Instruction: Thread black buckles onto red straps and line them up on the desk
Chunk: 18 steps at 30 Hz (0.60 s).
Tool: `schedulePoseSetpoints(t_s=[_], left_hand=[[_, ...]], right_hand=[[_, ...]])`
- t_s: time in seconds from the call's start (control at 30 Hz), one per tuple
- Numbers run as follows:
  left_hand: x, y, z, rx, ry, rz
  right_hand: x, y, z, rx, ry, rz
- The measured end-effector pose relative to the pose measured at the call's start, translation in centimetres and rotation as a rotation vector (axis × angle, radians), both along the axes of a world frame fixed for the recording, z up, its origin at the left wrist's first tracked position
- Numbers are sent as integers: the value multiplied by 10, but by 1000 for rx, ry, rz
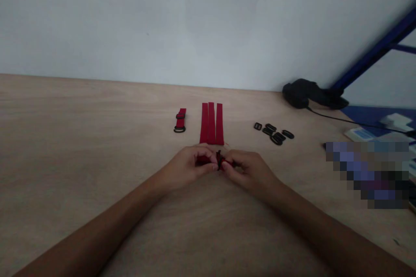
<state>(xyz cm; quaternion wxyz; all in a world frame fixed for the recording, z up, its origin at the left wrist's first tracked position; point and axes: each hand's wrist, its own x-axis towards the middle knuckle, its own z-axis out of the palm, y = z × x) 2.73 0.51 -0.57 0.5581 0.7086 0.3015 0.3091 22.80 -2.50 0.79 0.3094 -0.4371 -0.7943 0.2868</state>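
My left hand (195,164) pinches a red strap (204,159) at the middle of the table. My right hand (245,166) grips the same strap by a small black buckle (219,160), which sits between the fingertips of both hands. The fingers hide part of the buckle and how the strap runs through it. Just beyond the hands lie three flat red strap pieces (211,123), side by side. To their left rests a short red strap fitted with black buckles (180,121).
Several loose black buckles (274,133) lie to the right of the strap pieces. Farther back is a black object (313,94) with a cable (341,117). A blurred-out patch (367,173) covers items at the right. A pale wall (146,26) rises behind the wooden table (81,138).
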Motion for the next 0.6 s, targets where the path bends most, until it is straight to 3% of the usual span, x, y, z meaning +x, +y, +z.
schedulePoseSetpoints(t_s=[0.23, 0.47, 0.6], left_hand=[[-1, -2, 2, 7, -10, -44], [-7, 0, 10, 371, 130, -60], [-7, -1, 13, 475, 148, -93]], right_hand=[[0, -1, 1, -73, 18, 23], [0, -2, 3, -90, 42, 68], [3, 0, 4, -101, 46, 107]])
